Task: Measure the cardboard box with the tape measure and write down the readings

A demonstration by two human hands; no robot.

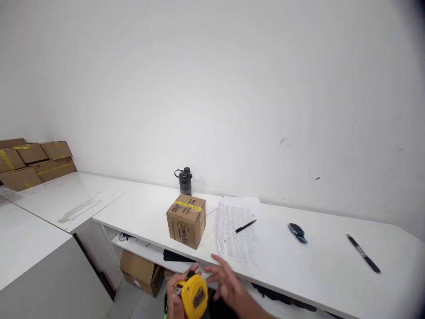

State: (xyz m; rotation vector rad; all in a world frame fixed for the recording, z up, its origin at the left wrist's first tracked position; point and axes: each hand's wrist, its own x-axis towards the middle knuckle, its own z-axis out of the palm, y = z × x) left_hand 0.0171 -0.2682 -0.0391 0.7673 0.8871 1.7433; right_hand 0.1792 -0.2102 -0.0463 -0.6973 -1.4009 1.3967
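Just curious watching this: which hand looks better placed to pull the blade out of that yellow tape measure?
Probably the right hand. The left hand is already wrapped around the yellow tape measure, so it is busy holding the case. The right is open, fingers spread, blurred, just beside the case with nothing in it.

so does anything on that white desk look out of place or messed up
Nothing is spilled or broken. The small cardboard box sits turned at an angle near the front edge of the desk, and the written paper sheets lie slightly askew with a pen across them. The left hand holds a yellow tape measure.
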